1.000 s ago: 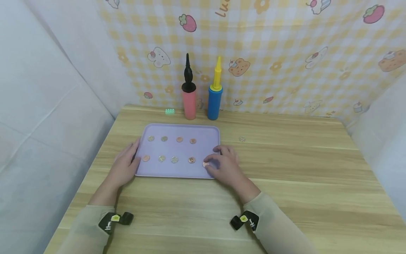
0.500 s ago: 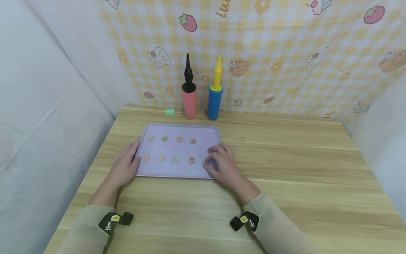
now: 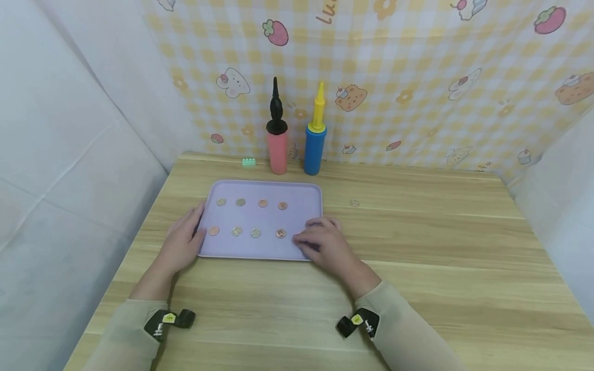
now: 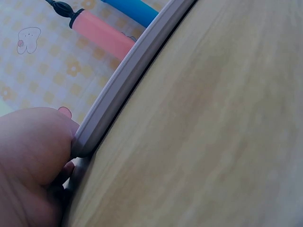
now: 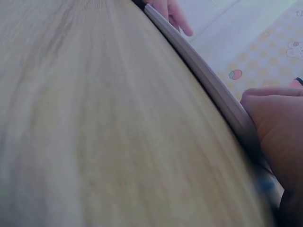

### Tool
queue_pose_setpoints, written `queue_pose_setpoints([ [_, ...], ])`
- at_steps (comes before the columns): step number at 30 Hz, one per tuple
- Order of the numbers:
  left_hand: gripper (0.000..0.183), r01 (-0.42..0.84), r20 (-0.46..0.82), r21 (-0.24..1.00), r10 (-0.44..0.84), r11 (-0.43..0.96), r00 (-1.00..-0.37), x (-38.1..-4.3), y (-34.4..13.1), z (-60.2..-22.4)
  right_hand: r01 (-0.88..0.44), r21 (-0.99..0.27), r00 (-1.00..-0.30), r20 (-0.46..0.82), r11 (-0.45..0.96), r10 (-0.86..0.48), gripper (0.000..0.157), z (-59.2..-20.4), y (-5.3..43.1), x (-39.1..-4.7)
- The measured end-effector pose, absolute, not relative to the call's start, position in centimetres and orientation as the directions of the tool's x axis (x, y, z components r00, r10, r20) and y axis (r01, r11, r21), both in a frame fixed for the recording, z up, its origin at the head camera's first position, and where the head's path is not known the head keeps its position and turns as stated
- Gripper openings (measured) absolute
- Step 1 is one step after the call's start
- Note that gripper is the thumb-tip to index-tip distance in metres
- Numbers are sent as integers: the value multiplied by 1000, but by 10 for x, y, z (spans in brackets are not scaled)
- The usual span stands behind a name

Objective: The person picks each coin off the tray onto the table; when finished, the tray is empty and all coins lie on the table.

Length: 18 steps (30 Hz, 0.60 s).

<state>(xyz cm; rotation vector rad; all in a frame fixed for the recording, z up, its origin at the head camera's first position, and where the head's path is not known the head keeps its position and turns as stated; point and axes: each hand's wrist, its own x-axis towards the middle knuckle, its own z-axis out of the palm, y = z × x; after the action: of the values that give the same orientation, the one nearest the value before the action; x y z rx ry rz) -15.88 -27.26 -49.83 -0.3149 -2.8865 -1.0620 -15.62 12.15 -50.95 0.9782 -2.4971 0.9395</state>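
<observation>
A light purple tray [image 3: 264,252] lies on the wooden table, with coins set out on it in two rows. My left hand [image 3: 181,245] holds the tray's left edge, its thumb over the rim near the front corner. Over the tray's front right corner, my right hand [image 3: 327,245] has thumb and forefinger brought together at the tray surface. The coin seen there earlier is hidden by these fingers. Nearest to them on the left is a copper-coloured coin [image 3: 280,233]. In the right wrist view the right hand [image 5: 279,127] reaches over the tray rim [image 5: 208,75].
Behind the tray stand a pink hand pump [image 3: 278,152] with a black nozzle and a blue hand pump [image 3: 313,152] with a yellow nozzle. A small green toy brick [image 3: 248,162] sits at the back left. One silvery coin [image 3: 355,203] lies on the table right of the tray.
The right hand's fingers have closed over the coin at the tray's right, which was visible a second ago, and shifted slightly left. The left hand and tray have stayed still.
</observation>
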Motion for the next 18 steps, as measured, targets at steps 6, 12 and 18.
queue_pose_setpoints([
  [6, 65, 207, 116, 635, 173, 744, -978, -159, -273, -498, -608, -603, -794, 458, 516, -401, 34, -511, 122, -157],
  [12, 65, 201, 108, 632, 171, 749, -979, -159, -273, -499, -517, -712, -856, 414, 476, -310, 35, -508, 121, -156],
  [18, 64, 197, 104, 632, 170, 749, -980, -159, -273, -499, -491, -729, -871, 415, 476, -264, 35, -505, 121, -155],
])
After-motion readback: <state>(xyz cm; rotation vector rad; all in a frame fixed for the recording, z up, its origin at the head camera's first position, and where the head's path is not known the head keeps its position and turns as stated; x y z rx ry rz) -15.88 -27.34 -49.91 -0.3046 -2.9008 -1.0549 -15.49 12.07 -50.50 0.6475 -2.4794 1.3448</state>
